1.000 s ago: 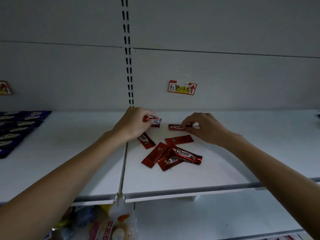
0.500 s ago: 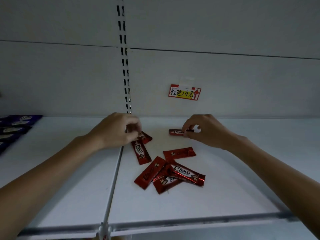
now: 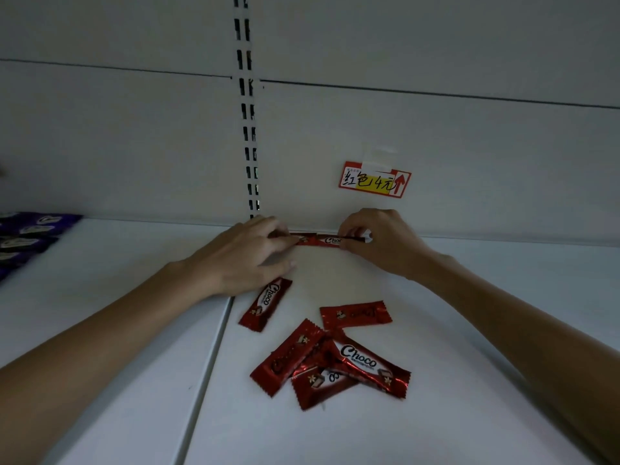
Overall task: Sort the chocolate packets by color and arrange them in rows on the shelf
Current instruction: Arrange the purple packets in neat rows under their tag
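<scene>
Red chocolate packets point(image 3: 330, 240): two end to end against the back wall at mid-frame, five more loose at lower centre, three overlapping. Right hand point(image 3: 379, 243) pinching the right packet's end; left hand point(image 3: 248, 260) with fingertips pressed on the other, thumb clear. Hands near, not touching. Likely risks: slick foil sliding on the smooth shelf point(image 3: 469, 330) at release, skewing the row; left wrist nudging the stray packet point(image 3: 265, 303) just below. Purple packets point(image 3: 27, 229) far left, well apart, so little chance of mixing.

Seven red chocolate packets point(image 3: 265, 305), one price label point(image 3: 374, 180), and several purple packets point(image 3: 33, 226), cut off.
</scene>
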Available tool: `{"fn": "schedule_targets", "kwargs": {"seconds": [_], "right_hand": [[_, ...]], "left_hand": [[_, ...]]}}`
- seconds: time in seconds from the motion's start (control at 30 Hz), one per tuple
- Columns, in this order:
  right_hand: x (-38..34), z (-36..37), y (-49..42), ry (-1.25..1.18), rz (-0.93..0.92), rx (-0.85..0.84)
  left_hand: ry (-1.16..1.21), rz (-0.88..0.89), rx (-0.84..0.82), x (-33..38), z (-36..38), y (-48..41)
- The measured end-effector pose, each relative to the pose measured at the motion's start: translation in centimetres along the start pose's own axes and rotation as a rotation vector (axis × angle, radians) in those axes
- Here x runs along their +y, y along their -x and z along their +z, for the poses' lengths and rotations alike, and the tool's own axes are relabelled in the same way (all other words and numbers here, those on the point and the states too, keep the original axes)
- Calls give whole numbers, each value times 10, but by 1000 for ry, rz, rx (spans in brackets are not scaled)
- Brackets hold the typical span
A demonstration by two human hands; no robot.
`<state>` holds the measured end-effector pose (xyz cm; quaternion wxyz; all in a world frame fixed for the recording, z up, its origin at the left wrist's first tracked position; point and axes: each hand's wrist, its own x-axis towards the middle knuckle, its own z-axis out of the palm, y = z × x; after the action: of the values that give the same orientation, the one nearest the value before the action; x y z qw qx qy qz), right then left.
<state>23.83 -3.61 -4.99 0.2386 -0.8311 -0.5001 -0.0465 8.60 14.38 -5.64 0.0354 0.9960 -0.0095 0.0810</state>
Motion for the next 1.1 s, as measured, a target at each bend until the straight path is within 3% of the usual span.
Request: {"fn": "schedule_targets", "kwargs": {"seconds": [0.8, 1.0, 1.1], "right_hand": [[28, -20, 18, 71, 66, 36], [10, -31, 34, -21, 18, 98], [-13, -36, 60, -126, -66, -78]], "left_hand": [[-14, 12, -4, 27, 5, -24], [192, -54, 119, 25, -12, 1], [262, -94, 162, 25, -23, 33]]}}
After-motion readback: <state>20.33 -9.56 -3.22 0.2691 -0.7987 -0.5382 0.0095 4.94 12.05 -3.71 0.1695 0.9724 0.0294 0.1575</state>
